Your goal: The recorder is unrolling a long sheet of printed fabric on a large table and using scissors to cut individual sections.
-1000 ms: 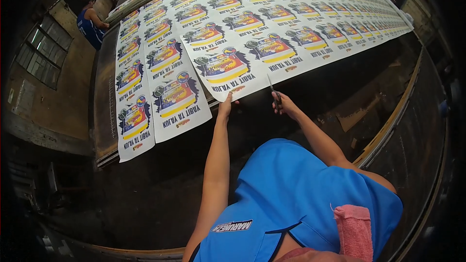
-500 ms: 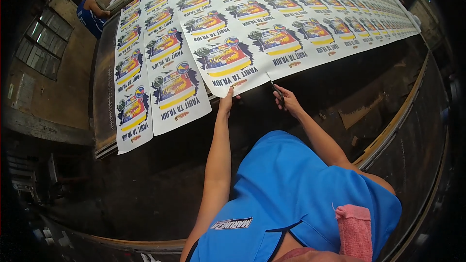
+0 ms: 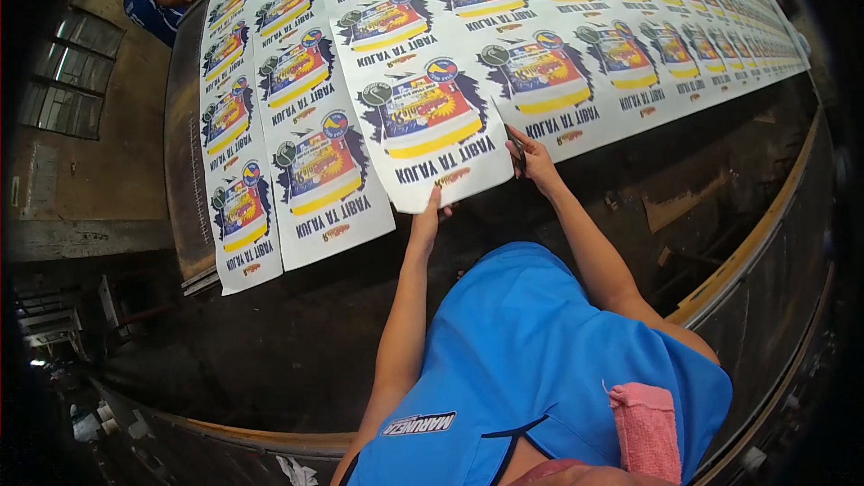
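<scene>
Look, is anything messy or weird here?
One thing: a flat brown piece lies slanted in the dark right of the right hand, maybe stray scrap. The slit in the printed sheet by the scissors looks cut, not torn.

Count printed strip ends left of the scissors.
3: the far-left strip, the middle strip beside it, and the partly cut strip in the left hand, with the scissors at its right edge. None looks hidden.

Dark lettering (image 3: 441, 165) runs below prints (image 3: 432, 117) on the white sheet (image 3: 409, 200); a lettered patch (image 3: 419, 424) marks the blue top (image 3: 576, 333).
</scene>
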{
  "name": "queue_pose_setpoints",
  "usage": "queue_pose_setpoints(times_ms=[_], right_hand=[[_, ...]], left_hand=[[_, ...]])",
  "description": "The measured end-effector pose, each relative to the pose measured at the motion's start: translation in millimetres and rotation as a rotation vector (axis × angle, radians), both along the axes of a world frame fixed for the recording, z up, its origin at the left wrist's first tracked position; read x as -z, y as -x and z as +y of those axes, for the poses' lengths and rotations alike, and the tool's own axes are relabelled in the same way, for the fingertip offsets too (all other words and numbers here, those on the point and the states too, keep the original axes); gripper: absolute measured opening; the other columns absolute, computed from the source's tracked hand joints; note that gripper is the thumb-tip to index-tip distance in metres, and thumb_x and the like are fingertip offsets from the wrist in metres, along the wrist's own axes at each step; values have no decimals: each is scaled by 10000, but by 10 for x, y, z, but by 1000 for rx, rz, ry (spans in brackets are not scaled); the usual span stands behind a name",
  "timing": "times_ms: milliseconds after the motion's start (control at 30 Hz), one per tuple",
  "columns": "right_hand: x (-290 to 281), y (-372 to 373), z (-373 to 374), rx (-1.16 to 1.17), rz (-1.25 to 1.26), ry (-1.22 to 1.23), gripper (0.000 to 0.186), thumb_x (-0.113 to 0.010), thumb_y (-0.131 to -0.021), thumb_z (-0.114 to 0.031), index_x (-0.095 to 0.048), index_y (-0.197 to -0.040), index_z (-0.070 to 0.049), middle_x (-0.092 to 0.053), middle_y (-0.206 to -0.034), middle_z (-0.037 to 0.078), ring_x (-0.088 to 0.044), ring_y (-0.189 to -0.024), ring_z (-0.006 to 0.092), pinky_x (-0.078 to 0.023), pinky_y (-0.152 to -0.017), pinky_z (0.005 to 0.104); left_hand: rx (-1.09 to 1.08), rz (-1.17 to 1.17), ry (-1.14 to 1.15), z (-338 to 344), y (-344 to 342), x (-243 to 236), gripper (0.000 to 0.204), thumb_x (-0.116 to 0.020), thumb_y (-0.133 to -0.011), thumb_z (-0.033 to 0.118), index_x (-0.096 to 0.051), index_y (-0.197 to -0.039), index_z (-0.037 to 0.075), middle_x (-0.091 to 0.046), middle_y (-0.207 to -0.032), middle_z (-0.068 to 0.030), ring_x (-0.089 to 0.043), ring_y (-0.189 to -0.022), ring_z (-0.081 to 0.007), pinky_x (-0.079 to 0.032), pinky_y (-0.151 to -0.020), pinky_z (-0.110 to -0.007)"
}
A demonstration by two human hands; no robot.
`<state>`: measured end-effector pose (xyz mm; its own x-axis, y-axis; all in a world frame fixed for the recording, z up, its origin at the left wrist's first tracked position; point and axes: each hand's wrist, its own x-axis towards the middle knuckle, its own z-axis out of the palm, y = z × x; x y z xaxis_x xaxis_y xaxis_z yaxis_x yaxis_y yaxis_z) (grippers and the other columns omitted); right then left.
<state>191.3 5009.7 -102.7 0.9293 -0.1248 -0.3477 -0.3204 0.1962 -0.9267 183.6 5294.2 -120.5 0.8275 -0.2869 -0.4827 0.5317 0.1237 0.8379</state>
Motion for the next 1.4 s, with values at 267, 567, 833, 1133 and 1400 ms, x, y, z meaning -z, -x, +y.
queue_pose_setpoints(times_ms=[267,567,833,1133,1400], right_hand=[[90,-1313,-247,-13,55,-28,527,-693,-971,-249,-532,-1467,-168,-576,-750,-86,-458,-555,22,-344,-489,212],[341,-3083,-436,-24,-8,-112,531,-700,-967,-239,-537,-1461,-135,-580,-815,-87,-449,-628,8,-353,-542,200],[909,-5135,-462,-45,-66,-22,481,-700,-959,-248,-592,-1412,-126,-673,-874,-52,-525,-702,18,-415,-620,205],[527,-7271,-468,-59,-83,270,537,-790,-876,-345,-642,-1350,-142,-552,-605,-21,-493,-488,86,-373,-461,285],[62,-6642,-364,-168,-330,84,405,-661,-940,-147,-647,-1344,-165,-632,-684,5,-550,-539,75,-422,-488,255]], left_hand=[[-13,108,-67,-33,-42,-232,302,-501,-1068,333,-610,-1044,52,-611,-824,-41,-566,-719,-114,-479,-665,-253],[-36,257,-90,-93,-113,-599,298,-514,-1063,347,-600,-1016,65,-582,-786,-30,-533,-686,-115,-456,-661,-254],[-114,365,-194,-145,-178,-765,257,-520,-1062,248,-573,-1152,13,-607,-946,-73,-567,-739,-146,-496,-671,-284],[-265,371,-257,-189,10,-580,339,-565,-1045,272,-528,-1251,5,-610,-1072,-106,-608,-828,-160,-535,-659,-287],[-384,338,-340,-165,276,-149,502,-631,-1012,311,-558,-1367,-35,-603,-1354,-122,-532,-1262,-204,-367,-1104,-313]])
